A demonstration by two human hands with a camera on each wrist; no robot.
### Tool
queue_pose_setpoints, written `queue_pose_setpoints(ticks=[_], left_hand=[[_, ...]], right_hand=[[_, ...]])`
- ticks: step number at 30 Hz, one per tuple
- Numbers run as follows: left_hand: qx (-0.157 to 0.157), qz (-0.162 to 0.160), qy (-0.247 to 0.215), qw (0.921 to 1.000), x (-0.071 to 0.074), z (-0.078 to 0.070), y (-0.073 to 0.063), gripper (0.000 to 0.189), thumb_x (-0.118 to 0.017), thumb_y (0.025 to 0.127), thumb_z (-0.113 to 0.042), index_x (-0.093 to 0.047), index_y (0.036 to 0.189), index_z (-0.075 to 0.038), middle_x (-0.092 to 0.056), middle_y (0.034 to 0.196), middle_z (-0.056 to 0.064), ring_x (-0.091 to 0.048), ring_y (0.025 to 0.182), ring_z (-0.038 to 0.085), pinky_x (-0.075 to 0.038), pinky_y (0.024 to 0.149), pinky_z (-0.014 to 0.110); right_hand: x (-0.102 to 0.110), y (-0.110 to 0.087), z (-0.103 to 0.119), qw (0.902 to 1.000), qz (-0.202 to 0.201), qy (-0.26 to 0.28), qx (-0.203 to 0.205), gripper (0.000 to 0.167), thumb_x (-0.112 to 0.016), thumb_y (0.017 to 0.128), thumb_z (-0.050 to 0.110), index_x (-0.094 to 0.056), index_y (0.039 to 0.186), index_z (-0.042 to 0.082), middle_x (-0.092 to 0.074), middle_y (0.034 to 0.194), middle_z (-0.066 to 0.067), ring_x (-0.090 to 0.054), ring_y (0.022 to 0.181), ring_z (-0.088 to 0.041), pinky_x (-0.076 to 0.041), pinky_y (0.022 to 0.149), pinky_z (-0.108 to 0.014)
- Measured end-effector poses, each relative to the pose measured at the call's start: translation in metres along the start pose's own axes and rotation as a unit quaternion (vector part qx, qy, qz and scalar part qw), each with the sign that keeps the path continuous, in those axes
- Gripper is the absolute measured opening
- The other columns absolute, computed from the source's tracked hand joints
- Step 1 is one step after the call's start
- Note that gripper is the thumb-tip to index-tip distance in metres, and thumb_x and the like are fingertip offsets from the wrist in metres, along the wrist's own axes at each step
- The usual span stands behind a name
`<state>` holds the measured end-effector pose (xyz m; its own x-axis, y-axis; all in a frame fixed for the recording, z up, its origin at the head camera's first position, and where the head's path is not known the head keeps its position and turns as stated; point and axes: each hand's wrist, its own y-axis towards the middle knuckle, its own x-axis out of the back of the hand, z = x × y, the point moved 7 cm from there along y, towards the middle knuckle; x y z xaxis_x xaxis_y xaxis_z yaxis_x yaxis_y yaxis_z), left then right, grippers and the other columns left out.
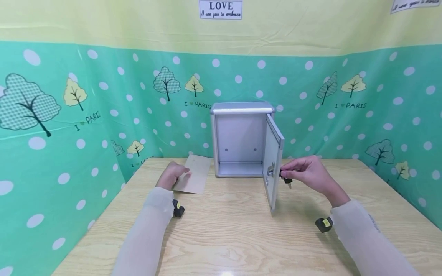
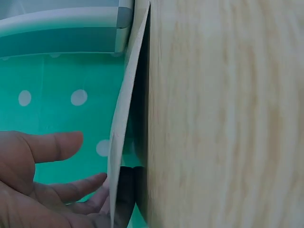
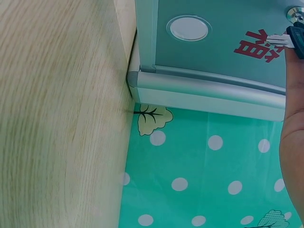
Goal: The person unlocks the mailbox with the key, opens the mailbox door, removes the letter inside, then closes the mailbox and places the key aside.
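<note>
A brown envelope (image 1: pixel 195 177) lies on the table left of the metal box, its near edge raised in the left wrist view. My left hand (image 1: pixel 171 174) holds that edge, some fingers above the envelope (image 2: pixel 124 102) and others behind it. The silver box (image 1: pixel 239 140) stands upright, its door (image 1: pixel 274 165) swung out towards me. At the door's outer face, my right hand (image 1: pixel 309 172) pinches a black-headed key in the lock (image 3: pixel 295 15). A second key (image 3: pixel 282 41) with a black head hangs beside it.
The wooden table (image 1: pixel 221 237) runs up to a green dotted curtain (image 1: pixel 159 130) at the back and sides. Inside the box show a white back wall and two small holes low down. The door's face bears a red character (image 3: pixel 259 46) and a pale oval (image 3: pixel 189 28).
</note>
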<state>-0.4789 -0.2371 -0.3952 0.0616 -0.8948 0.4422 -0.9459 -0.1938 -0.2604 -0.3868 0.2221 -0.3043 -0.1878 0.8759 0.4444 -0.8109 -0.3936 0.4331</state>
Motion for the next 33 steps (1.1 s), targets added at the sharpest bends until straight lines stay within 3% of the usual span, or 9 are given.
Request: queue_pose_setpoints(ticks=[8, 17, 24, 29, 33], left_hand=[[-0.004, -0.003, 0.035, 0.9994, 0.003, -0.002, 0.001, 0.064, -0.059, 0.098, -0.014, -0.032, 0.149, 0.015, -0.031, 0.158, 0.033, -0.029, 0.148, 0.044, -0.028, 0.123, 0.055], [-0.012, -0.005, 0.048, 0.9988, 0.006, -0.005, -0.004, 0.06, -0.059, 0.1, -0.02, -0.039, 0.148, 0.01, -0.043, 0.148, 0.031, -0.043, 0.133, 0.04, -0.039, 0.116, 0.055], [-0.068, -0.017, 0.035, 0.997, 0.002, -0.023, -0.004, 0.066, -0.057, 0.104, -0.025, -0.03, 0.154, 0.01, -0.032, 0.158, 0.03, -0.029, 0.147, 0.048, -0.028, 0.122, 0.059], [-0.119, -0.031, 0.005, 0.9924, 0.001, -0.034, -0.006, 0.062, -0.057, 0.105, -0.029, -0.036, 0.154, 0.004, -0.039, 0.157, 0.025, -0.036, 0.145, 0.042, -0.033, 0.121, 0.053], [-0.174, -0.055, -0.006, 0.9832, -0.001, -0.048, -0.011, 0.057, -0.059, 0.105, -0.026, -0.042, 0.151, 0.003, -0.046, 0.152, 0.025, -0.044, 0.14, 0.04, -0.041, 0.117, 0.049]], right_hand=[[0.0, 0.0, 0.002, 1.0, 0.003, -0.003, 0.001, 0.015, -0.079, 0.09, 0.005, -0.078, 0.104, -0.001, -0.078, 0.098, -0.009, -0.076, 0.079, -0.023, -0.065, 0.072, -0.033], [0.0, 0.0, 0.002, 1.0, 0.005, 0.002, 0.007, 0.015, -0.078, 0.089, 0.003, -0.078, 0.103, -0.002, -0.078, 0.096, -0.009, -0.076, 0.079, -0.023, -0.065, 0.07, -0.034], [-0.001, 0.0, 0.002, 0.9998, 0.009, 0.011, 0.014, 0.015, -0.078, 0.089, 0.001, -0.077, 0.103, -0.004, -0.078, 0.096, -0.009, -0.076, 0.079, -0.022, -0.065, 0.07, -0.034], [-0.001, 0.0, 0.002, 0.9998, 0.008, 0.01, 0.014, 0.015, -0.078, 0.089, 0.001, -0.077, 0.103, -0.004, -0.079, 0.096, -0.008, -0.076, 0.079, -0.021, -0.065, 0.07, -0.033], [-0.001, 0.0, 0.001, 0.9998, 0.009, 0.012, 0.014, 0.015, -0.078, 0.089, 0.001, -0.077, 0.103, -0.004, -0.079, 0.096, -0.008, -0.076, 0.08, -0.021, -0.065, 0.07, -0.034]])
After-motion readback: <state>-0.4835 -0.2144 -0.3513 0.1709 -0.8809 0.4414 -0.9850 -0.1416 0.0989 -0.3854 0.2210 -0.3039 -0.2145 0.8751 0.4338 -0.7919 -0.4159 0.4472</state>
